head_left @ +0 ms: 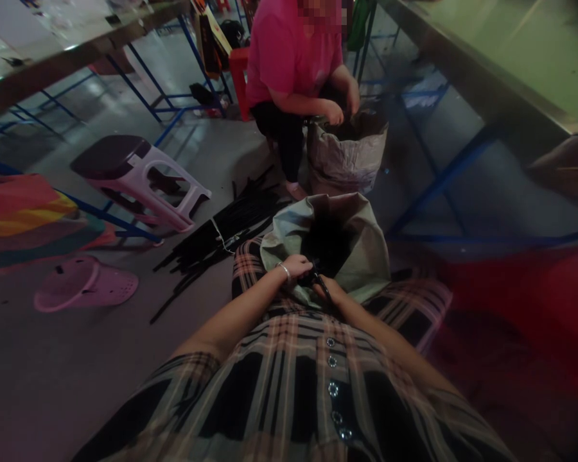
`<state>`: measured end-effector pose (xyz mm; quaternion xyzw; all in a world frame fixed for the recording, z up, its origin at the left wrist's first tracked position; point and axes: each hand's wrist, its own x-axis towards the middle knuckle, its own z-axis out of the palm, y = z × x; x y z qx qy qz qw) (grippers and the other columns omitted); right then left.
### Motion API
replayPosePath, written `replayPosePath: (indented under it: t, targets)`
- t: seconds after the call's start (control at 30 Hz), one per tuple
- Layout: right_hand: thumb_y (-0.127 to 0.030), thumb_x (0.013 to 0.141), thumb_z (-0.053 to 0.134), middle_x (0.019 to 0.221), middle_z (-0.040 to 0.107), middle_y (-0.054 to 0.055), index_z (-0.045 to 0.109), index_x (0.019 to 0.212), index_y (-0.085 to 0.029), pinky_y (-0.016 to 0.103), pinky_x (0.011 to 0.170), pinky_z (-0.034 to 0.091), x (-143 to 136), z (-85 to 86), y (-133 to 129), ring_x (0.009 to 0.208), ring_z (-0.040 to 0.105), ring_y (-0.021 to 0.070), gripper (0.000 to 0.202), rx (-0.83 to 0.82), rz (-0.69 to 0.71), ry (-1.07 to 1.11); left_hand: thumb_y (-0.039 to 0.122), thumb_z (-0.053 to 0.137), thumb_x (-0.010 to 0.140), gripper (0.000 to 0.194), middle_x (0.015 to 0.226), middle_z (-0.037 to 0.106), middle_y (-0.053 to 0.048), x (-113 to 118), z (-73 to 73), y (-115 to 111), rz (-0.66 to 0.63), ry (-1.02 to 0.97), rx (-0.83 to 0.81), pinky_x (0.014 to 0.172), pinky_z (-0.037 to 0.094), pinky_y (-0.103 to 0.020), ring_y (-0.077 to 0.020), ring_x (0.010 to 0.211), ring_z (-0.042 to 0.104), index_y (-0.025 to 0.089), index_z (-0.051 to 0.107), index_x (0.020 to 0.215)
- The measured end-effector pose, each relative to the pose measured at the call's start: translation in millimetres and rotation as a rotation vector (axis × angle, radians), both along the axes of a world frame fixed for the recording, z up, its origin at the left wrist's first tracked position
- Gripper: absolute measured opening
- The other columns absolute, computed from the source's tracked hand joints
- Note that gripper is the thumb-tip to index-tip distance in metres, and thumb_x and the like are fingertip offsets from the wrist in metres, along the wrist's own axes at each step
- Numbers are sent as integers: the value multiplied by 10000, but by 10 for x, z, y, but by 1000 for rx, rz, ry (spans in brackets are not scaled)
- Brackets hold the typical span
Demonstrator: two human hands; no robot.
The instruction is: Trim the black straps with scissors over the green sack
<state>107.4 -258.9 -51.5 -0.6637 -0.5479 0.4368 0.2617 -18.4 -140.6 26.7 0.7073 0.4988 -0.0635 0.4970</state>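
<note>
A pale sack (368, 256) with its mouth spread wide sits between my knees, with a dark mass of black pieces (325, 240) inside. My left hand (298, 265), with a bracelet on the wrist, is closed at the sack's near rim. Its fingers pinch a small black piece whose shape is too dark to make out. Beside it, my right hand (331, 290) is wrapped round dark-handled scissors (324, 285). The tips of the scissors point toward the left hand's fingers, close to the black piece.
Opposite me a person in a pink shirt (289, 58) works over another sack (347, 157). Black strips (221, 228) lie tied in a bundle on the floor at left, near a stool (144, 173) and a pink basket (87, 285). Tables (505, 83) stand on both sides.
</note>
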Motion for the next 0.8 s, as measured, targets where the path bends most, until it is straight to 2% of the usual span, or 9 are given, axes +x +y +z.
replayPosePath:
  t: [0.2, 0.4, 0.6, 0.8]
  targets:
    - [-273, 768, 487, 709, 620, 20, 594, 748, -168, 233, 626, 383, -5, 14, -15, 672, 527, 148, 151, 28, -36, -15, 302, 542, 839, 215, 577, 590, 16, -19, 37, 13, -25, -17, -11, 405, 387, -155, -61, 425, 494, 121, 656, 819]
    - [-253, 671, 509, 520, 492, -27, 521, 579, -173, 214, 505, 300, 6, -22, -23, 527, 425, 104, 123, -13, -189, 62, 299, 547, 844, 202, 586, 588, 23, -122, 125, 66, 15, -30, -27, 406, 384, -154, -56, 414, 490, 131, 651, 881]
    - [-240, 618, 480, 448, 427, -40, 468, 504, -180, 209, 445, 239, 10, -85, -52, 442, 369, 78, 130, -56, -183, 177, 262, 526, 841, 185, 570, 586, 22, -140, 108, 77, 19, -21, -4, 398, 367, -157, -53, 393, 459, 123, 644, 808]
    - [-272, 615, 487, 464, 427, -39, 473, 506, -177, 206, 459, 248, 12, -110, -33, 472, 383, 84, 145, -53, -168, 133, 233, 507, 828, 197, 536, 552, 28, -145, 106, 92, 25, -35, -29, 374, 333, -151, -48, 382, 437, 120, 599, 695]
